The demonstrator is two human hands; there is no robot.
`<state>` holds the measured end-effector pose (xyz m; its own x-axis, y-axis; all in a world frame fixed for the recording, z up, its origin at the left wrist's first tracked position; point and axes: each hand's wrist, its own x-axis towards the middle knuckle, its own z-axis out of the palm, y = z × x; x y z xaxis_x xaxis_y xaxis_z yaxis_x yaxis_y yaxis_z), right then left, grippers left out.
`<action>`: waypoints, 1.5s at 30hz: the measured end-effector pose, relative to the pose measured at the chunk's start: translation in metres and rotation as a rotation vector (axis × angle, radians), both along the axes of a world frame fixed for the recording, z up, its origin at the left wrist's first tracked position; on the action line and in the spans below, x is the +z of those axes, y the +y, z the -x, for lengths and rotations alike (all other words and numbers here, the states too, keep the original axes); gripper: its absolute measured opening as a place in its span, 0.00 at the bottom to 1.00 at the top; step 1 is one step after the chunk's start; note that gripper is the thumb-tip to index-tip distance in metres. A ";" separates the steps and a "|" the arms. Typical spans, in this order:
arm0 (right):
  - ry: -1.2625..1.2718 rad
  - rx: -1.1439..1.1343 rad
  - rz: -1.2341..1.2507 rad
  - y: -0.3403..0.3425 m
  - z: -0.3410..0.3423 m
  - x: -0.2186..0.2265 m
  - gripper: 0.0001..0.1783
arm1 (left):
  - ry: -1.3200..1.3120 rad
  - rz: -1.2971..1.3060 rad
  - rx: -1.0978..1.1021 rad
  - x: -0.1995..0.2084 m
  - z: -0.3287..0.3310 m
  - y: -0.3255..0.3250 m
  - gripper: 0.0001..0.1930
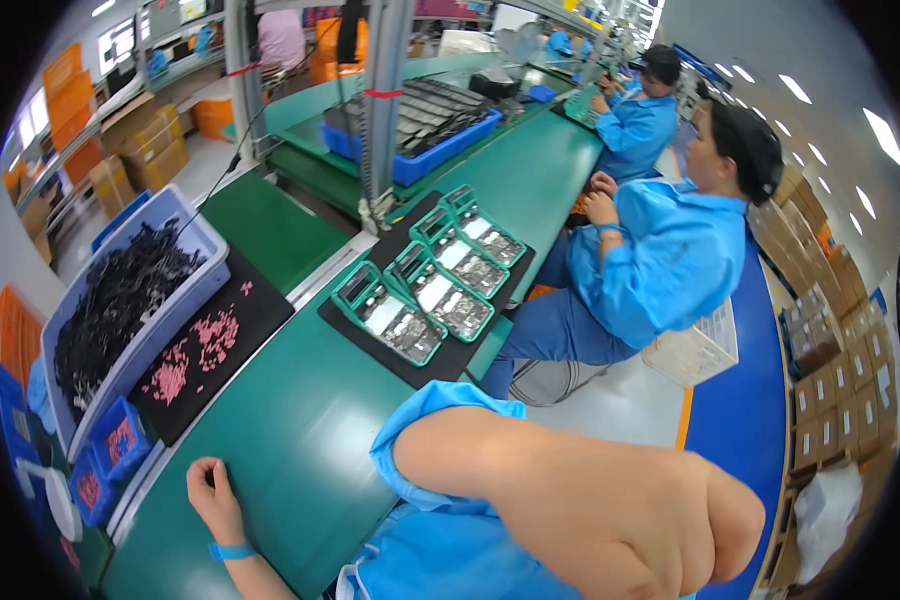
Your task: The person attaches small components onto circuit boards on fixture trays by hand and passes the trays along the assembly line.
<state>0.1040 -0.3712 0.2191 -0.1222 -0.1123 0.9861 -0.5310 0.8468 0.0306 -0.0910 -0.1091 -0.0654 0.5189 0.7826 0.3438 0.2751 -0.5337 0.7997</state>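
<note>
Over the green workbench [300, 440], my left hand [215, 495] has its fingers curled in. Whatever may be between them is hidden. A blue band circles that wrist. My right hand [660, 510] is raised very close to the camera, knuckles bent and fingertips out of sight. Several opened devices [400, 325] with green frames, white panels and exposed circuit boards lie on a black mat [342, 328] beyond my hands. Left of them, small pink pieces [215, 335] are scattered on another black mat [260, 300]. Neither hand touches these things.
A pale blue bin [200, 225] of black parts [120, 310] stands at left, above small blue trays [135, 425] of pink pieces. A blue tray [410, 170] of black strips sits behind a metal post [382, 110]. Two co-workers [670, 250] sit along the right side.
</note>
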 end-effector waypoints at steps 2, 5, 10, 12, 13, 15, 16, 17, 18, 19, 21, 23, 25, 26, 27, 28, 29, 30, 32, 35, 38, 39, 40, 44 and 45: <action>-0.057 -0.178 -0.124 0.005 0.003 0.004 0.03 | -0.001 0.022 0.016 0.005 -0.002 -0.002 0.05; -0.102 -0.246 -0.160 0.006 0.005 0.003 0.04 | -0.020 0.057 0.021 0.005 0.001 -0.002 0.05; -0.036 -0.232 -0.559 0.016 0.014 0.002 0.04 | -0.002 0.101 0.019 0.005 -0.001 -0.003 0.03; 0.047 -0.301 -0.945 0.015 0.012 0.004 0.04 | -0.010 0.071 0.022 0.003 -0.001 -0.004 0.04; -0.072 -0.109 -0.539 0.012 0.007 0.003 0.04 | -0.008 0.038 0.026 0.002 0.000 -0.004 0.04; -0.198 0.081 -0.130 0.007 0.004 0.000 0.04 | -0.003 0.039 0.035 0.004 0.002 -0.004 0.04; -0.190 0.076 -0.124 0.006 0.006 0.000 0.04 | 0.021 0.040 0.034 0.005 0.005 -0.005 0.04; -0.180 0.070 -0.119 0.004 0.007 0.001 0.04 | 0.018 0.036 0.036 0.006 0.006 -0.005 0.04; -0.169 0.064 -0.115 0.001 0.008 0.001 0.04 | 0.015 0.011 0.039 0.006 0.006 -0.005 0.04; -0.153 0.050 -0.100 0.002 0.010 -0.001 0.04 | 0.018 -0.005 0.034 0.002 0.005 -0.003 0.04; -0.116 0.023 -0.073 0.005 0.012 -0.006 0.05 | 0.007 0.024 0.027 -0.006 0.000 0.000 0.04; -0.082 0.003 -0.063 0.001 0.015 -0.005 0.05 | -0.008 0.035 0.028 -0.004 0.000 -0.001 0.05; -0.062 -0.008 -0.059 -0.001 0.015 -0.003 0.05 | -0.004 0.040 0.025 -0.003 0.000 0.000 0.05; -0.074 -0.008 -0.063 -0.002 0.014 -0.001 0.05 | -0.003 0.039 0.024 -0.002 0.000 0.000 0.05; -0.088 -0.007 -0.067 -0.001 0.014 0.002 0.05 | 0.001 0.028 0.019 -0.001 0.000 0.000 0.05; -0.095 -0.004 -0.068 0.000 0.014 0.003 0.05 | -0.003 0.015 0.017 -0.001 -0.003 -0.001 0.05; -0.081 0.067 -0.103 0.003 0.015 0.004 0.05 | -0.011 0.014 0.022 0.000 -0.003 -0.001 0.05; -0.069 0.139 -0.136 0.007 0.017 0.005 0.05 | 0.002 0.010 0.033 0.001 0.001 -0.002 0.05; -0.042 0.288 -0.197 0.015 0.022 0.006 0.05 | 0.005 0.007 0.052 0.004 0.006 -0.003 0.05; -0.113 0.365 -0.219 0.014 0.025 0.005 0.05 | 0.008 0.076 0.055 0.006 0.003 -0.005 0.04; -0.320 0.362 -0.204 0.008 0.020 -0.001 0.07 | -0.008 0.028 0.010 0.008 -0.015 -0.006 0.04; -0.365 0.389 -0.215 0.007 0.017 -0.012 0.07 | 0.005 0.027 0.026 0.009 -0.010 -0.007 0.04; -0.377 0.475 -0.248 0.017 0.015 -0.024 0.08 | 0.043 0.024 0.107 0.011 0.016 -0.009 0.03; -0.555 0.874 0.016 0.038 0.006 -0.027 0.10 | 0.026 -0.051 0.101 0.011 -0.005 -0.009 0.03; -0.483 0.761 0.025 0.064 0.000 -0.040 0.13 | 0.085 -0.114 0.115 0.013 -0.002 -0.008 0.03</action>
<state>0.1041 -0.3069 0.1786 -0.4252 -0.3115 0.8498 -0.8985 0.2583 -0.3549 -0.0887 -0.1175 -0.0522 0.4592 0.7971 0.3921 0.4037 -0.5804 0.7072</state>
